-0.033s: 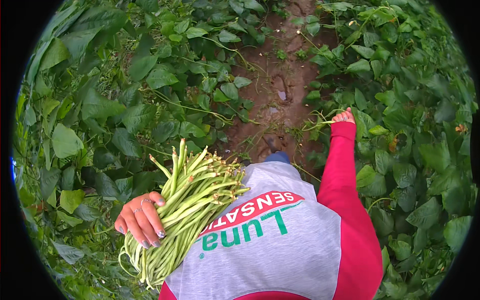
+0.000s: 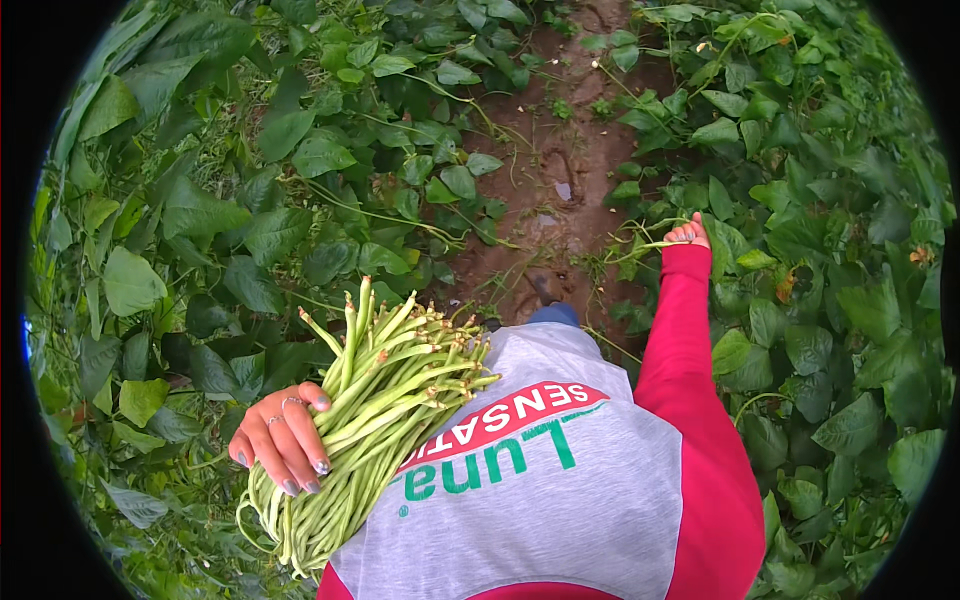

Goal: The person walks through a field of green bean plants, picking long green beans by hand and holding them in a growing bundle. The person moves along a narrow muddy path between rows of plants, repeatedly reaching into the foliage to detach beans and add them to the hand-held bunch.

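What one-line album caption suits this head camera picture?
Left hand clasping a bundle of long green beans, right hand reaching into leafy plants.

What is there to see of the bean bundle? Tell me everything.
The bean bundle is a thick sheaf of long, thin green pods, fresh and smooth, stem ends fanned upward, tails drooping and curling at the lower left. It lies slanted against the grey shirt, clasped by the left hand, whose fingers wrap its middle. Leafy plants lie behind it.
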{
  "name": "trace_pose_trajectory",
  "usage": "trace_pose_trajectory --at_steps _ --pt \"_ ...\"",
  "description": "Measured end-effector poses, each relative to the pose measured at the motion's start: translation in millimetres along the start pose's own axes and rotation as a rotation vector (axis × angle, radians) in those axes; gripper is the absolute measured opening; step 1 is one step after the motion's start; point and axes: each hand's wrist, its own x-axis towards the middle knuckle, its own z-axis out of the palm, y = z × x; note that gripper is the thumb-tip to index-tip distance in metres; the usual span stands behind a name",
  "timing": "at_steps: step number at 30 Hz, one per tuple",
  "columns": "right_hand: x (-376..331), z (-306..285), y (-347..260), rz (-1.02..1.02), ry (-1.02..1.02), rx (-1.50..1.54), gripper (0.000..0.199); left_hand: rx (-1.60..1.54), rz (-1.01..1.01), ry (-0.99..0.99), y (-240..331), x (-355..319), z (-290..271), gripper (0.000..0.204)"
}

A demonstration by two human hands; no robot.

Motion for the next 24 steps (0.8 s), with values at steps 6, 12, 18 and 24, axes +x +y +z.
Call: trace_pose_trajectory --at_steps 6,12,18,24 --pt "-2.6 26.7 -9.0 -0.176 -0.134 -0.125 0.032 0.001 -0.002 -0.027 -2.1 1.9 -7.2 0.050" --pt "0.3 65.0 -17.7 -0.389 0.151 -0.275 0.031 0.011 -0.007 -0.002 -4.4 10.4 -8.2 0.050" --pt "-5.0 84.7 -27.6 -0.450 0.219 -0.362 0.022 0.013 0.020 0.031 -8.5 12.1 -10.2 0.050" --pt "-14.4 160.7 8.9 -0.469 0.277 -0.801 0.028 0.025 0.028 0.077 -7.2 8.7 -5.7 0.050"
